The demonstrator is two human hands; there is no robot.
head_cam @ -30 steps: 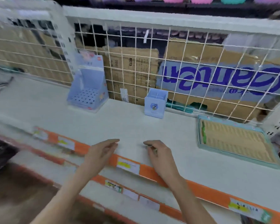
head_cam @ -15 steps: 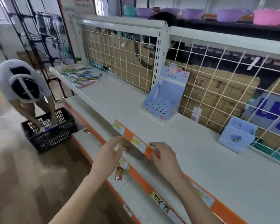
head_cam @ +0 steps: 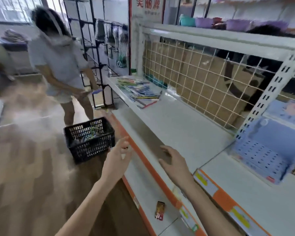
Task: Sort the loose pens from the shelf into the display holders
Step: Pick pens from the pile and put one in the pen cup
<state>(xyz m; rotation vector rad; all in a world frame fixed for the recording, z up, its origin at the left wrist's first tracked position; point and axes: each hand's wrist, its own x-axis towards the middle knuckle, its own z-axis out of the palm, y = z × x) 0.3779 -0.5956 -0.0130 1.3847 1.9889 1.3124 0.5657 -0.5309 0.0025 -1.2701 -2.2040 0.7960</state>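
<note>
Both hands are held out in front of the shelf and hold nothing. The left hand (head_cam: 117, 155) hangs in the air just off the shelf's orange front edge (head_cam: 144, 161), fingers loosely spread and pointing up. The right hand (head_cam: 174, 160) reaches over that edge above the white shelf (head_cam: 182, 126), palm down, fingers straight and a little apart; whether it touches the surface I cannot tell.

To the right, against the wire grid back (head_cam: 194, 74), stands a blue display holder (head_cam: 262, 150) with rows of small holes in its base, all of them unfilled. Far down the shelf at its left end lies a heap of colourful packets with what look like loose pens (head_cam: 140, 93) among them, well apart from both hands and the holder.

On the lower shelf a small red packet (head_cam: 160, 210) lies alone. On the wooden floor beside the shelf sits a black plastic basket (head_cam: 90, 138) with a few things inside, and another person (head_cam: 61, 62) in pale clothes stands just behind it.
</note>
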